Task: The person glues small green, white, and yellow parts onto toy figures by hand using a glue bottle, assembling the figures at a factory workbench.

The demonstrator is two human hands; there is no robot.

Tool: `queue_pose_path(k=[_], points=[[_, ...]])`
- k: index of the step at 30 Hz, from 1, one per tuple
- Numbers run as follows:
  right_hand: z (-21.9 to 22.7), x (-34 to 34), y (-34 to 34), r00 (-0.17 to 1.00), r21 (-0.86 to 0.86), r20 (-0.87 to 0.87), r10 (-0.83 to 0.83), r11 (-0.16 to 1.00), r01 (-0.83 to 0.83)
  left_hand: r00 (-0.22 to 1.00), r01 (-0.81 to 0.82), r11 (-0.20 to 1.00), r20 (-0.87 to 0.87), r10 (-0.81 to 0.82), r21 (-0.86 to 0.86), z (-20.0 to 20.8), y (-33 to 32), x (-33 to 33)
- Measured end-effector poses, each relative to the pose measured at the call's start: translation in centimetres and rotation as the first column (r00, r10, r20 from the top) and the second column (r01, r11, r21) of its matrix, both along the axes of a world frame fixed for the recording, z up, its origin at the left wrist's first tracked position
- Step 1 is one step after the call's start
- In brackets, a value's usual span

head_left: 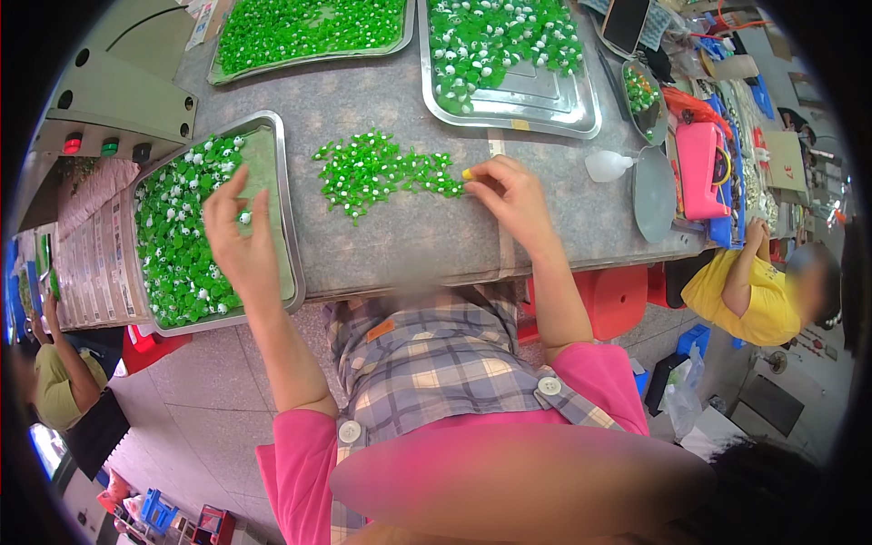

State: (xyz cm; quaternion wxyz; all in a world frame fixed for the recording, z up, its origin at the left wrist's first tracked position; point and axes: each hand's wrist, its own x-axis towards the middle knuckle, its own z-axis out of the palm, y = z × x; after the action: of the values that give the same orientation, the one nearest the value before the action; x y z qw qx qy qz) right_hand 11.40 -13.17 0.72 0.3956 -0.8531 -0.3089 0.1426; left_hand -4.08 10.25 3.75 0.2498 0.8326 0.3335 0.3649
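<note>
My left hand (238, 238) hovers over the metal tray (289, 213) on the left, thumb and fingers apart. This tray holds many green plastic pieces with white, dark-dotted balls (182, 236). One white ball shows between thumb and fingers; whether it is touched or lies behind, I cannot tell. My right hand (514, 202) is at the right end of a loose pile of small green-and-white pieces (368, 173) on the grey tabletop (391, 241). Its thumb and forefinger are pinched together, with a small yellow patch (468, 173) at the fingertip. What lies in the pinch is too small to make out.
Two more trays, one of small green pieces (304, 36) and one of green-and-white pieces (504, 45), stand at the back. A machine (118, 109) with buttons is at left. On the right are a white bulb-shaped thing (609, 165), a grey plate (654, 195) and a pink container (699, 173).
</note>
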Motion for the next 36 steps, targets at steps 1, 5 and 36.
queue_pose_path(k=[1,5,36], points=[[-0.3,-0.2,0.3,0.997,-0.015,0.066,0.04,0.999,-0.039,0.994,0.097,0.989,0.053,-0.091,-0.111,-0.2,-0.8,0.2],[-0.9,0.1,0.5,0.913,-0.068,0.366,0.179,0.984,-0.165,0.951,0.308,0.923,0.084,-0.297,-0.229,-1.6,-3.2,0.9],[-2.6,5.8,-11.4,0.635,0.331,0.248,-0.732,0.68,0.654,0.801,0.599,-0.082,0.596,0.059,-0.796,-3.8,-7.2,2.0]])
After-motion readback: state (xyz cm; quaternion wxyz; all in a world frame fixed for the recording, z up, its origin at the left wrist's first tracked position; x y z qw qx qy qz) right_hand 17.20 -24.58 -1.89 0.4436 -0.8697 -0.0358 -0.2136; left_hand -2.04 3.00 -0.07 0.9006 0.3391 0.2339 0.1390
